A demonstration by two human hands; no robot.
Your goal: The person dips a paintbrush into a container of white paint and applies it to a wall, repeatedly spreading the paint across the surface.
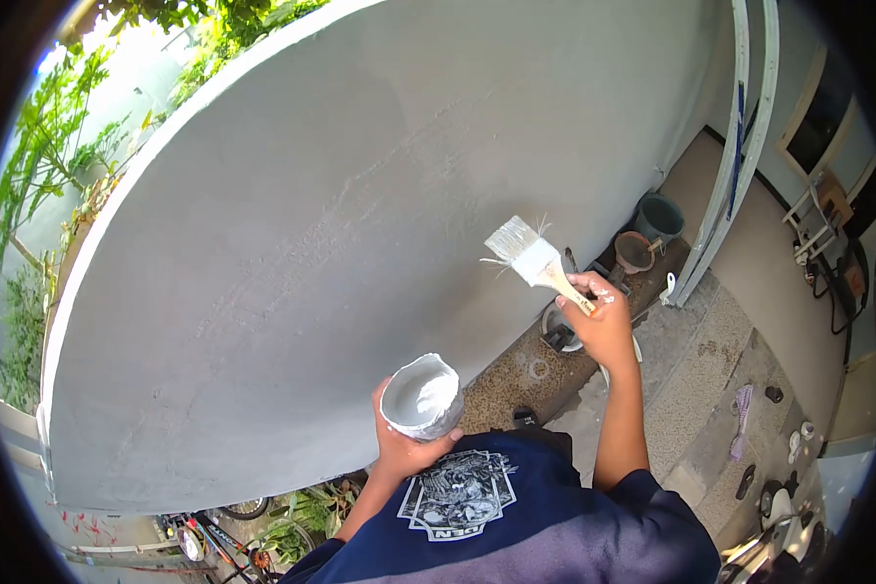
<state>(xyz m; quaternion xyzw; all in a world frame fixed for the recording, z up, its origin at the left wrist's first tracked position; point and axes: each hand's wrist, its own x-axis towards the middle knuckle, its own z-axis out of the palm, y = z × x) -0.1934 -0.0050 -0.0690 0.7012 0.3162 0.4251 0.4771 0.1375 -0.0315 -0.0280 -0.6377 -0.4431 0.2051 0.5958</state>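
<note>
My right hand is closed round the wooden handle of a wide paintbrush. Its bristles are coated white, stray ones stick out at the sides, and they point up and left in front of the grey wall. Lower and to the left, my left hand holds a paint-crusted cup from its side and underneath. White paint shows inside the cup. White specks mark the fingers of my right hand.
Beyond my right hand, a dark bucket and a brown bowl stand at the wall's foot. White metal poles rise at the right. Sandals and a motorbike are lower right; bicycles and plants lower left.
</note>
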